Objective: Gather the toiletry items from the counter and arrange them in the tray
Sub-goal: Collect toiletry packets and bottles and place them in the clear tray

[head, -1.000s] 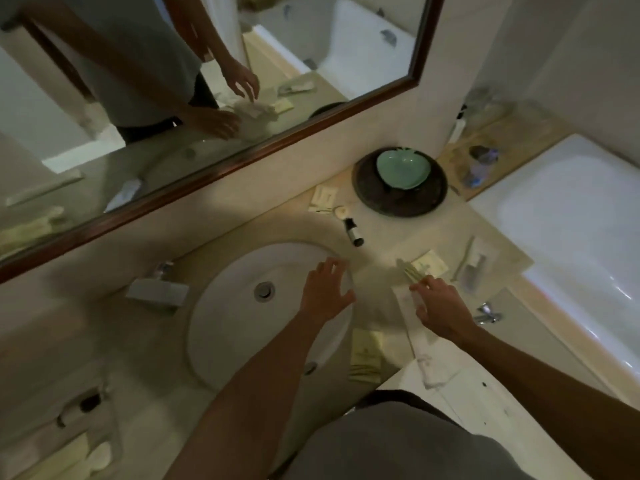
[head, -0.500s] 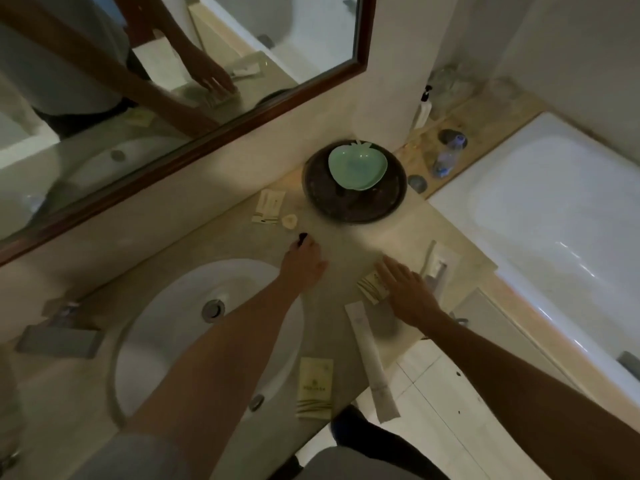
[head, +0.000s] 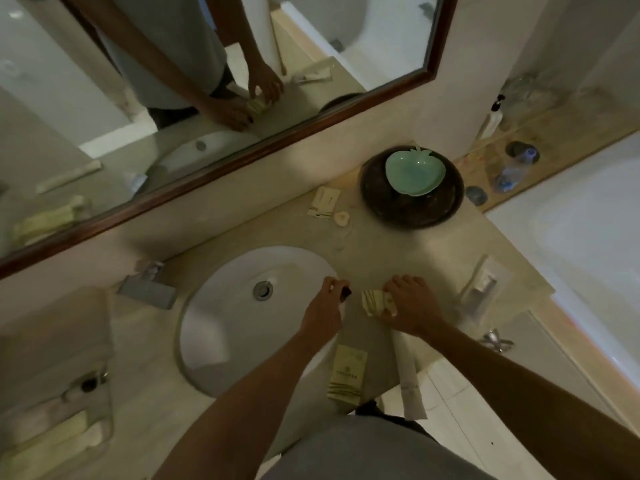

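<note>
A round dark tray (head: 446, 211) stands at the counter's back right, holding a pale green leaf-shaped dish (head: 415, 173). My left hand (head: 323, 308) is closed on a small dark-capped bottle (head: 345, 292) at the sink's right rim. Beside it my right hand (head: 412, 306) grips a striped cream packet (head: 375, 302). A cream sachet (head: 347, 372) and a long white tube (head: 410, 379) lie at the front edge. A flat packet (head: 323, 202) and a small heart-shaped soap (head: 342, 218) lie left of the tray. A clear packet (head: 483, 285) lies at the right.
The white oval sink (head: 242, 327) with its faucet (head: 147, 289) fills the counter's left. A wood-framed mirror (head: 221, 168) runs along the back wall. To the right a bathtub (head: 581, 244) has a ledge holding a water bottle (head: 510, 173).
My left hand has taken the small bottle from the counter and drawn it toward me. My right hand has lifted the striped packet and moved left. The camera view has shifted.
</note>
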The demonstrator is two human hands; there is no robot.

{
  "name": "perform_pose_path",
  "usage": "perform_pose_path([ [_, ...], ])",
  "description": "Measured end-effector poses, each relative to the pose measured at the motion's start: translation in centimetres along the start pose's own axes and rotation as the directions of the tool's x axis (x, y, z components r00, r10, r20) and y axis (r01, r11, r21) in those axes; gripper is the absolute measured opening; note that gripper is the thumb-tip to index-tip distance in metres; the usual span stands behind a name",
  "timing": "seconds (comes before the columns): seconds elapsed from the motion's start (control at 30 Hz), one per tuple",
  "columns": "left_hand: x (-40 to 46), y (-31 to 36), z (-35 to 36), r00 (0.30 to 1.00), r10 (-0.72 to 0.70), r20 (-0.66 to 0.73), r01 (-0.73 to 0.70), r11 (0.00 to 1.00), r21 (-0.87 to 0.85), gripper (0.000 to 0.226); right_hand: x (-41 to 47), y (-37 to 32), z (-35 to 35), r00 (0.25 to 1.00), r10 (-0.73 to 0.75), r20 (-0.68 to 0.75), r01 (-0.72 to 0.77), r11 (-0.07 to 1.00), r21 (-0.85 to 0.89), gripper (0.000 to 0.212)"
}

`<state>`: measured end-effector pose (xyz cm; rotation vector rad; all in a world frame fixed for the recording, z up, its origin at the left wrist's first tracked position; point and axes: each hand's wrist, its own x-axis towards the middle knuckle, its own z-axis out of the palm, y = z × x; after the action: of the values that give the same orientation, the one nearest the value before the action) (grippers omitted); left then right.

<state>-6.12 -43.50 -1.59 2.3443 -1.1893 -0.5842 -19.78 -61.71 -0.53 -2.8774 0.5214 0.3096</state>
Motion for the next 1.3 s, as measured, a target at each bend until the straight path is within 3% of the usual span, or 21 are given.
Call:
perform_pose_path([
  [0.17,-5.8,-4.2,-3.5,0.976,-0.198,-0.087,0.193,0.979,-0.063,0.057,0.3,-8.3,1.1,0.986,-0.165,0.002,0.164,0.982,0.099,0.054],
  [0.3,-12.7,-9.3,-7.0,0.896,-0.376,-0.237,0.366,0.927,-0.086,0.05,0.4,-15.8,2.1,0.948,-0.313,0.057,0.306,0.946,0.106,0.056],
  [0.47,-22.2,-16.9,-11.9,0.872,-0.374,-0.317,0.431,0.893,0.132,0.042,0.8,-25.3,2.8,0.903,-0.423,0.074,0.42,0.906,0.052,0.054],
  [0.8,-34.6,-32.2,-20.4,0.802,-0.475,-0.362,0.563,0.804,0.192,0.032,-0.1,-42.9,3.8,0.876,-0.475,0.08,0.473,0.88,0.044,0.057],
  [1.0,-35.7,-39.0,-21.7,0.813,-0.473,-0.34,0.53,0.842,0.097,0.027,-2.2,-48.7,5.8,0.898,-0.44,0.014,0.438,0.896,0.08,0.049],
  [1.07,-35.0,-40.3,-21.5,0.876,-0.38,-0.297,0.431,0.893,0.13,0.028,-2.8,-49.7,6.0,0.902,-0.431,0.019,0.429,0.9,0.075,0.05],
  [1.2,-34.9,-40.4,-21.4,0.893,-0.366,-0.262,0.374,0.927,-0.021,0.011,-2.6,-51.8,6.4,0.892,-0.448,0.055,0.445,0.894,0.062,0.051],
  [1.3,-35.3,-40.3,-21.4,0.897,-0.35,-0.27,0.349,0.936,-0.053,0.015,-1.6,-54.5,6.5,0.871,-0.484,0.084,0.483,0.875,0.038,0.051],
])
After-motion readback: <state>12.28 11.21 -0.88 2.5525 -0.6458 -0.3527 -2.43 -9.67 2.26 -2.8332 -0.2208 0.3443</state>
